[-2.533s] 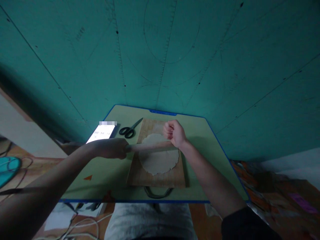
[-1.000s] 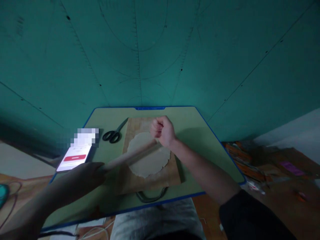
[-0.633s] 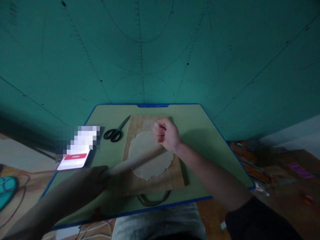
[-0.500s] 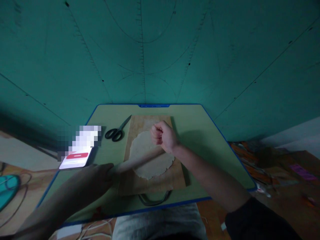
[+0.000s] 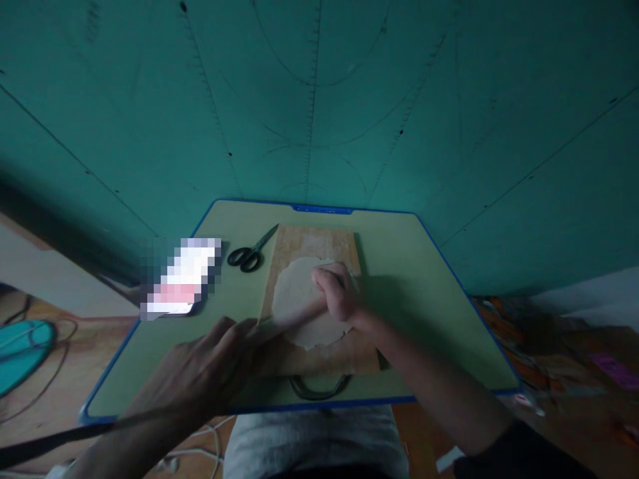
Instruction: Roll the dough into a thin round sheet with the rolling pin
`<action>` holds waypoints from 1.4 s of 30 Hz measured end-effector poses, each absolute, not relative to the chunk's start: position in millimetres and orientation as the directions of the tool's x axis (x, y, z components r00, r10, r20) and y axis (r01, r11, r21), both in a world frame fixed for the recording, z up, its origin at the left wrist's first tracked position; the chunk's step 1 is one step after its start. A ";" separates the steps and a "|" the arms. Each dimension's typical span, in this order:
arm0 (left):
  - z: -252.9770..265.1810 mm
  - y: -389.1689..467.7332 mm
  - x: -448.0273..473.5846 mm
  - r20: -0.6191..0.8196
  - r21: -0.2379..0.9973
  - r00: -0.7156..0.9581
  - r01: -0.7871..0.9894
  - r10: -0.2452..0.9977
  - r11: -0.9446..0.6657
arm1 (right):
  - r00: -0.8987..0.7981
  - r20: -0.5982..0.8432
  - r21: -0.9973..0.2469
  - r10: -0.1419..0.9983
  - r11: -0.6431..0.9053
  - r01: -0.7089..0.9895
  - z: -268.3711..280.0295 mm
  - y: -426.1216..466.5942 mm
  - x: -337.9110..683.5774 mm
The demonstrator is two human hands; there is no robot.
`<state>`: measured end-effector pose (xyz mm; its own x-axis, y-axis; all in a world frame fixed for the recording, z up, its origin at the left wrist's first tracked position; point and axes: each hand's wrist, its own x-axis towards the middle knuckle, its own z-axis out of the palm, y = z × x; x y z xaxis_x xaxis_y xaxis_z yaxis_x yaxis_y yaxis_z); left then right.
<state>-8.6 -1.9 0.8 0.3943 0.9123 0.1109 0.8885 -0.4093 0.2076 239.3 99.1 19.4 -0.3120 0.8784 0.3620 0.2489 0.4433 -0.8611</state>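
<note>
A wooden rolling pin (image 5: 294, 318) lies slantwise across a flat, roughly round sheet of pale dough (image 5: 302, 283). Its near left end is in my left hand (image 5: 214, 362), the fingers closed over it. My right hand (image 5: 338, 289) is curled in a fist around the other end, over the right part of the dough. Under the dough is a wooden cutting board (image 5: 319, 239), with a dark handle (image 5: 319, 394) showing at its near edge. The middle of the pin rests on the dough; both its ends are covered by my hands.
Black-handled scissors (image 5: 251, 253) lie left of the board. A lit phone (image 5: 184, 273), partly blurred out, is at the left of the small blue-edged table (image 5: 424, 299). A green wall (image 5: 349, 100) rises behind. Cables (image 5: 214, 439) run over the floor.
My view has shifted, so the table appears further right. Both hands still grip the rolling pin; my left hand is turned more over its end, and my right fist sits lower over the dough.
</note>
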 end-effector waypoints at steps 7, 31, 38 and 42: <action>8.6 3.9 -9.2 0.087 0.155 0.364 0.915 0.927 -0.374 | -0.422 0.336 -0.761 0.842 0.506 0.406 24.4 117.8 219.1; 16.6 -41.6 13.3 -0.198 0.351 0.234 0.923 0.952 -0.155 | -0.383 0.369 -0.681 0.847 0.527 0.509 20.8 111.8 213.1; 9.0 -41.2 9.1 -0.132 0.356 0.211 0.922 0.969 -0.152 | -0.543 0.248 -0.411 0.802 0.594 0.691 15.1 129.1 203.5; 4.7 -42.8 3.2 0.004 0.357 0.230 0.909 0.973 -0.216 | -0.537 0.246 -0.388 0.807 0.590 0.709 11.0 140.8 192.6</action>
<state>3.2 -42.8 4.7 0.2299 0.9732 0.0044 0.9086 -0.2162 0.3573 192.6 140.8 11.0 -0.5368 0.8070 0.2463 0.7086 0.5897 -0.3875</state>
